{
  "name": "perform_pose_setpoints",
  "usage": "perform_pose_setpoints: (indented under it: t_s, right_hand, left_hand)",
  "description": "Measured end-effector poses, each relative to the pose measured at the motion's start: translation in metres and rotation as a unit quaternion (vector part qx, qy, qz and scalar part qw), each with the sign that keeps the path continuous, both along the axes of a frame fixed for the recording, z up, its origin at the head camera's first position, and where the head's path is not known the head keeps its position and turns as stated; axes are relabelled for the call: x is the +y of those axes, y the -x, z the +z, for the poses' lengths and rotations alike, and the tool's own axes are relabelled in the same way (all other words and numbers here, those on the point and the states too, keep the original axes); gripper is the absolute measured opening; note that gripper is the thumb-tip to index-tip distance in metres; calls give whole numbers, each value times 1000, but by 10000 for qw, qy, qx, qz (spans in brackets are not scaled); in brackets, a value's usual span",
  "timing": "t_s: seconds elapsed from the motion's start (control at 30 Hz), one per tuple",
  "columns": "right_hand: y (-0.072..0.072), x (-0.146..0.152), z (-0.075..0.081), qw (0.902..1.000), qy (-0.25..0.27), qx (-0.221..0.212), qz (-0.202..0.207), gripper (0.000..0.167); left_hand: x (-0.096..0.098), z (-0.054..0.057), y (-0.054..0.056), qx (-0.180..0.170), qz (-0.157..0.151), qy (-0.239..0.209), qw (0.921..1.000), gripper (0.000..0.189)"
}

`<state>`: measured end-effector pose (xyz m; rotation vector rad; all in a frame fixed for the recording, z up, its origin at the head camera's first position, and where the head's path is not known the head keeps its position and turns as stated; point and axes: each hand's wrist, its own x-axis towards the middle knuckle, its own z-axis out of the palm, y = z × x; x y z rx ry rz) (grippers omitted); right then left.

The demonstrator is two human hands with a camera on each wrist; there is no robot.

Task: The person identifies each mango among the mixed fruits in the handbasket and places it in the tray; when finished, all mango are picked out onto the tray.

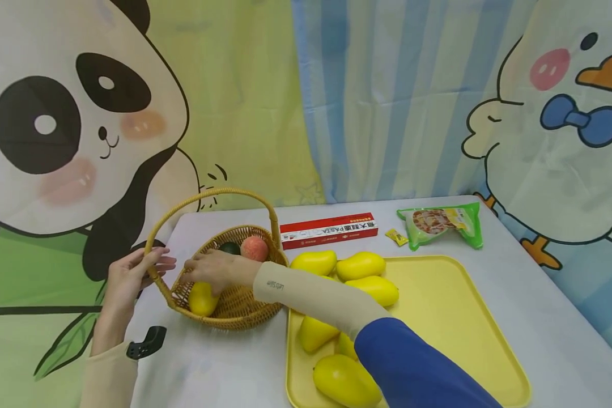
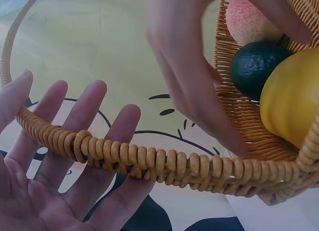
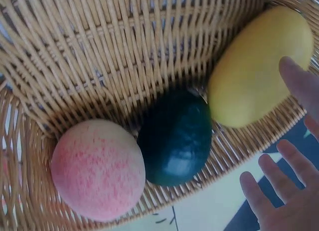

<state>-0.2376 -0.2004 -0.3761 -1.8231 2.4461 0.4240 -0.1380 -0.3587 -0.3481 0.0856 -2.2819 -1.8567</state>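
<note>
A wicker basket [image 1: 245, 323] holds a pink peach [image 1: 254, 248], a dark green avocado [image 3: 175, 138] and a yellow mango [image 1: 203, 299]. My left hand [image 1: 127, 277] is at the basket's handle [image 2: 119, 151]; in the left wrist view the handle lies across its nearly straight fingers [image 2: 82, 111]. Over the mango's end of the basket is my right hand [image 1: 216, 269], fingers spread. In the right wrist view its thumb overlaps the mango, while the other fingers stand apart from it, past the rim. Several more mangoes [image 1: 347, 381] lie on a yellow tray [image 1: 438, 317], partly hidden by my right arm.
Behind the tray are a red pasta box [image 1: 328, 230], a small yellow packet [image 1: 396, 237] and a green food bag [image 1: 441, 225]. The tray stands right beside the basket. A printed curtain [image 1: 255, 113] closes off the white table's [image 1: 209, 374] far side.
</note>
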Motion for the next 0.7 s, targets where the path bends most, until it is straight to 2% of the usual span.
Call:
perform_pose_setpoints:
  t_s: [0.23, 0.53, 0.7]
  right_hand:
    - [3, -6, -11, 9996, -115, 211, 117, 70]
    - [-1, -1, -15, 9983, -583, -6, -81, 74]
    - [-4, 2, -17, 9984, -559, 68, -87, 68]
  left_hand:
    - [0, -2, 1, 98, -28, -14, 9999, 21]
    - [0, 0, 1, 125, -57, -88, 9999, 19]
    - [1, 0, 2, 152, -69, -105, 9998, 23]
